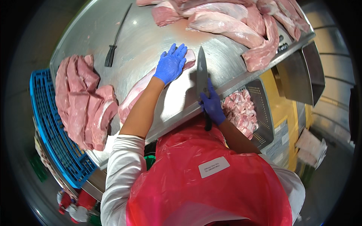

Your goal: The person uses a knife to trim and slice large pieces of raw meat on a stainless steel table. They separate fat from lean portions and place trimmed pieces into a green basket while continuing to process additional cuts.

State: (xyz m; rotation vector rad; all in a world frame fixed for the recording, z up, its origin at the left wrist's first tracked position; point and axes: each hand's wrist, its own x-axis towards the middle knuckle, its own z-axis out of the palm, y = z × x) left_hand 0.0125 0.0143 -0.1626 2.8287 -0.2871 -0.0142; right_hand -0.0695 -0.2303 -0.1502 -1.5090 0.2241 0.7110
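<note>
My left hand [170, 64], in a blue glove, lies flat with fingers stretched out on the far end of a long pale-pink strip of meat [130, 97], which runs back under my forearm across the steel table [124, 52]. Just right of it, my gloved right hand [211, 101] grips a large knife [201, 69] by the handle, its blade lying lengthwise away from me near the table's front edge. A sharpening steel [113, 49] with a black handle rests at the far left. Large cuts of meat [226, 28] are heaped along the back right, and more [79, 98] at the left.
A blue crate [41, 98] flanks the table's left side. Below the right edge, a grey perforated crate [262, 116] holds meat trimmings [241, 113], beside a steel container [298, 79] and a yellow surface [286, 98]. Black handles [282, 47] show at the right rim. My red apron fills the lower middle.
</note>
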